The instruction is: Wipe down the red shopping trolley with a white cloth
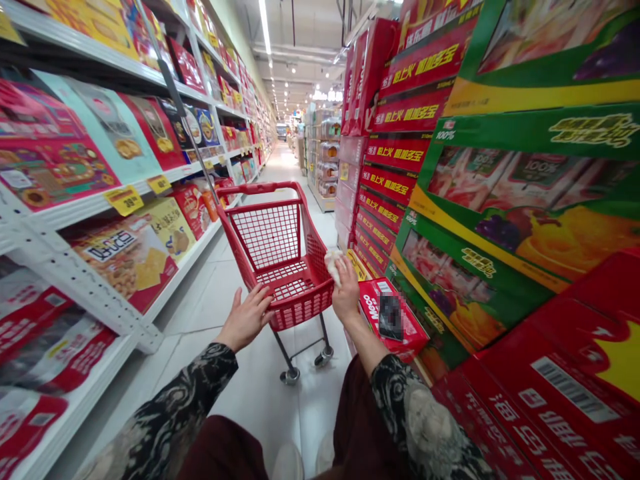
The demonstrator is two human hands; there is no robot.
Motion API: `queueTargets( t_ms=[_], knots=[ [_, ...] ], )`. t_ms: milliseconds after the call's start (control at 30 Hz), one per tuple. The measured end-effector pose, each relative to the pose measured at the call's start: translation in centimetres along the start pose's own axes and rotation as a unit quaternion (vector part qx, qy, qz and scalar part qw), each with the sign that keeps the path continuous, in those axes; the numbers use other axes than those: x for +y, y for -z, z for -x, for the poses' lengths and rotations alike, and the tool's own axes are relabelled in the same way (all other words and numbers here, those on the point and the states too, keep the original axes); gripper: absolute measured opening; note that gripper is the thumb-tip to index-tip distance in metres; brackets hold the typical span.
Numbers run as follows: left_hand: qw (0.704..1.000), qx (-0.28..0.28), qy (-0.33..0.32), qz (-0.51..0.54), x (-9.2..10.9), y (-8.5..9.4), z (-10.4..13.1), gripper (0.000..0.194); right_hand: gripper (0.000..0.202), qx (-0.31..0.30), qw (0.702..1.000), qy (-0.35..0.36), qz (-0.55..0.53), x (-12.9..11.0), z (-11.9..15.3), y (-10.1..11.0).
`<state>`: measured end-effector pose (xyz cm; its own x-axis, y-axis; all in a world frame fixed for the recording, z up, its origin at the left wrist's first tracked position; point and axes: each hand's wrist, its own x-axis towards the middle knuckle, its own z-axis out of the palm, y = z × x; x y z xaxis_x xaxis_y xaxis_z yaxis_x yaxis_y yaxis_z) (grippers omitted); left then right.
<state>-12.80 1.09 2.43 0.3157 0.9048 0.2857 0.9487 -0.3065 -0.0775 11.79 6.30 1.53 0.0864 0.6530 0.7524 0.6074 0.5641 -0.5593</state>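
Observation:
A small red plastic shopping cart (pixel 301 313) with a grid basket stands in the aisle before me, its handle on the far side. My left hand (pixel 247 318) is at the basket's near left corner, fingers stretched out and apart, with nothing in it. Whether its fingertips press on the rim is hard to tell. Bunched in my right hand (pixel 346 287) is a white cloth (pixel 334 267), at the basket's near right corner. The cart's basket holds nothing that I can see. Two dark legs with caster wheels show underneath.
Shelves of boxed snacks (pixel 135 247) line the left side. On the right rise stacked red drink cartons (pixel 387 177) and green juice cartons (pixel 520 167). A dark phone-like object (pixel 391 317) lies on a red box (pixel 413 337) beside my right forearm. White floor tiles (pixel 200 307) run down the aisle.

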Motion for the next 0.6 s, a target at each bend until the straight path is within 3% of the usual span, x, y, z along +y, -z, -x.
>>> queueTargets(
  t_ms=[100,233,433,600],
  knots=[
    [1.000,0.014,0.002,0.018,0.2,-0.1,-0.4,0.031,0.047,-0.075,0.995,0.002,0.065,1.3,-1.7,-0.1],
    [0.999,0.025,0.001,0.032,0.4,0.0,-0.6,0.033,0.051,-0.205,0.973,0.009,0.100,0.5,0.4,-1.9],
    [0.998,0.042,0.030,0.033,0.8,0.2,-0.3,0.028,0.058,-0.256,0.960,0.087,0.066,-3.8,3.8,-4.1],
    [0.998,0.044,0.038,0.033,1.7,0.8,0.0,0.028,0.047,-0.268,0.952,0.123,0.081,-2.7,3.5,-3.3]
  ],
)
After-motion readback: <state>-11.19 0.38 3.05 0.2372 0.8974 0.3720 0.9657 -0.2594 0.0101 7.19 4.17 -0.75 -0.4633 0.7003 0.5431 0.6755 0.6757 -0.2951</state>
